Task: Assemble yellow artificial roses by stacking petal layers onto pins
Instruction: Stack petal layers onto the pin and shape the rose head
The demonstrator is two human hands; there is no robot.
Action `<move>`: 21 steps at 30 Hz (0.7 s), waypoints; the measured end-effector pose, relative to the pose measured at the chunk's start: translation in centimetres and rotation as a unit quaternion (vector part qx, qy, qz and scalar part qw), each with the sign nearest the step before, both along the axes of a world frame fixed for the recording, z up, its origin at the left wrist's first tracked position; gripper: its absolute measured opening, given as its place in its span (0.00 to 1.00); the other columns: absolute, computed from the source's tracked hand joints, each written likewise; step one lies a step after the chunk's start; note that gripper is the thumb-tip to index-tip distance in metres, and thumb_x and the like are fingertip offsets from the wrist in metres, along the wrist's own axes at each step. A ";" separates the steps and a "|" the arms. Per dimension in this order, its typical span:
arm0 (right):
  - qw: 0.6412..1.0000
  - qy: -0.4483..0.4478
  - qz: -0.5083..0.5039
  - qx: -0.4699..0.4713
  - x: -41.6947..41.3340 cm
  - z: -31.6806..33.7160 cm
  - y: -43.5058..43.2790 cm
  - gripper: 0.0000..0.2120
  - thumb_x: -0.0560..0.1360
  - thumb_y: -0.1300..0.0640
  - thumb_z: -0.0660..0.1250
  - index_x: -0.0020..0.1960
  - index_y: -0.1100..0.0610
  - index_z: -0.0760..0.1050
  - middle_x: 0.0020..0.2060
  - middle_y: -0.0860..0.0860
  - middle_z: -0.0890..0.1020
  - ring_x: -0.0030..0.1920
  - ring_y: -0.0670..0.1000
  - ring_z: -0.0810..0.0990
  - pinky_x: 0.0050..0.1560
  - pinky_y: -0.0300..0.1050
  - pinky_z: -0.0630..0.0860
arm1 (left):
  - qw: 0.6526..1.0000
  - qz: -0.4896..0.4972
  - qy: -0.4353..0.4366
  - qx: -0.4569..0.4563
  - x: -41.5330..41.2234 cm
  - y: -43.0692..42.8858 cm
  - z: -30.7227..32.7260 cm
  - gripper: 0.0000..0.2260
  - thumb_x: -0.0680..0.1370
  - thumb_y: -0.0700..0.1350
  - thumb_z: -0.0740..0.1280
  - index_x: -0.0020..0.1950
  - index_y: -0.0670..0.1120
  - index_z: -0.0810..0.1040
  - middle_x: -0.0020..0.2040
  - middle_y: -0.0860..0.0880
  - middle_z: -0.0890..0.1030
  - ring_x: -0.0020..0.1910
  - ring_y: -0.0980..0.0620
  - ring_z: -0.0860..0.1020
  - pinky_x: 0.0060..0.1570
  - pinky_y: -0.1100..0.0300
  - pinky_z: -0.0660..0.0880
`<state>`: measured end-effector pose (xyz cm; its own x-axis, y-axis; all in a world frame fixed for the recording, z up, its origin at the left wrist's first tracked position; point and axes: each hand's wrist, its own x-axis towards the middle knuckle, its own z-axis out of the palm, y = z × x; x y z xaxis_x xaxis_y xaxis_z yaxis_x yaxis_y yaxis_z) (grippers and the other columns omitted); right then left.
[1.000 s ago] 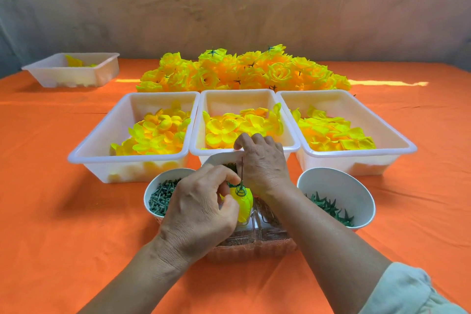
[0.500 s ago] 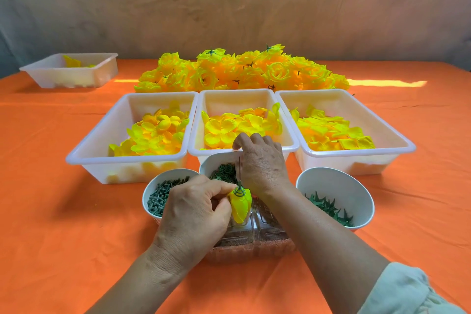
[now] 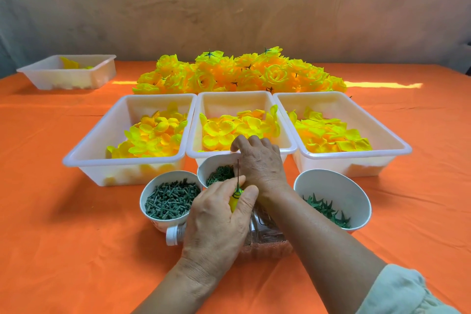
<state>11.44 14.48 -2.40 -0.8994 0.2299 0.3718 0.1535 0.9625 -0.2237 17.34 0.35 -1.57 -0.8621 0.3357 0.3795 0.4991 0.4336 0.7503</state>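
Left hand [image 3: 219, 219] pinches yellow bud [image 3: 233, 202] on pin [image 3: 238, 171], table [image 3: 76, 237] front edge; right hand [image 3: 257, 163] curled over ring bowl [image 3: 209, 163], grip unclear

The person's left hand [image 3: 216, 222] and right hand [image 3: 260, 166] are bare, with creased knuckles and raised veins across their backs. Both forearms are uncovered as far as I can see. On the right arm, a pale off-white sleeve [image 3: 402, 293] of soft fabric bunches in loose folds near the elbow.

matt orange cloth [image 3: 76, 250]; 3 glossy white plastic tubs [image 3: 127, 160]; fabric petals [image 3: 153, 135].
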 end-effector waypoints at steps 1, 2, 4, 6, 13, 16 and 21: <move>1.000 0.002 -0.001 0.001 0.0 0.0 0.1 0.14 0.76 0.54 0.63 0.60 0.48 0.69 0.55 0.50 0.75 0.57 0.55 0.69 0.54 0.48 0.62 | 1.000 0.006 0.010 0.000 0.1 0.0 0.0 0.26 0.73 0.65 0.59 0.60 0.50 0.82 0.53 0.53 0.83 0.55 0.53 0.80 0.61 0.60 0.73; 1.000 0.005 -0.002 0.001 0.0 -0.1 0.2 0.14 0.76 0.54 0.63 0.60 0.48 0.69 0.54 0.51 0.75 0.57 0.55 0.69 0.53 0.48 0.62 | 1.000 0.013 0.022 -0.004 0.2 0.1 -0.1 0.25 0.73 0.63 0.59 0.59 0.49 0.83 0.51 0.50 0.84 0.54 0.50 0.81 0.61 0.50 0.74; 1.000 0.009 -0.006 0.001 0.0 -0.2 0.3 0.14 0.75 0.55 0.63 0.60 0.48 0.69 0.54 0.50 0.75 0.56 0.55 0.70 0.53 0.48 0.62 | 0.999 0.027 0.030 -0.005 0.4 0.2 -0.3 0.23 0.75 0.61 0.60 0.57 0.48 0.83 0.51 0.46 0.84 0.54 0.46 0.81 0.60 0.42 0.75; 1.000 0.014 -0.006 -0.001 0.0 -0.3 0.2 0.14 0.75 0.55 0.64 0.60 0.48 0.70 0.53 0.51 0.75 0.56 0.56 0.70 0.53 0.48 0.62 | 0.999 0.039 0.026 -0.012 0.6 0.3 -0.6 0.22 0.75 0.60 0.60 0.57 0.48 0.83 0.53 0.45 0.84 0.56 0.45 0.80 0.60 0.40 0.74; 1.000 0.017 -0.013 0.003 0.0 -0.5 0.0 0.14 0.75 0.56 0.63 0.59 0.48 0.70 0.53 0.50 0.76 0.56 0.56 0.71 0.52 0.48 0.62 | 0.994 0.072 0.078 -0.035 0.9 0.8 -1.2 0.15 0.77 0.55 0.64 0.52 0.46 0.84 0.50 0.43 0.85 0.54 0.41 0.81 0.55 0.35 0.76; 1.000 0.009 -0.013 0.001 0.1 -0.4 0.1 0.13 0.75 0.55 0.63 0.60 0.48 0.70 0.54 0.50 0.75 0.56 0.55 0.70 0.52 0.48 0.62 | 0.999 0.038 0.036 -0.012 0.5 0.4 -1.0 0.17 0.78 0.60 0.63 0.54 0.49 0.83 0.48 0.56 0.79 0.56 0.45 0.80 0.58 0.42 0.76; 1.000 0.007 -0.006 0.001 0.1 -0.1 0.0 0.15 0.73 0.55 0.64 0.59 0.48 0.69 0.53 0.50 0.75 0.56 0.56 0.70 0.53 0.49 0.63 | 0.999 0.024 0.033 0.036 -0.3 -0.5 -0.5 0.16 0.71 0.66 0.64 0.53 0.60 0.78 0.50 0.60 0.78 0.49 0.59 0.76 0.48 0.68 0.70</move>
<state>11.56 14.47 -2.48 -0.8907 0.2404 0.3857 0.1626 0.9610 -0.2235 17.09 -0.15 -2.02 -0.8495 0.2639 0.4569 0.5275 0.4047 0.7470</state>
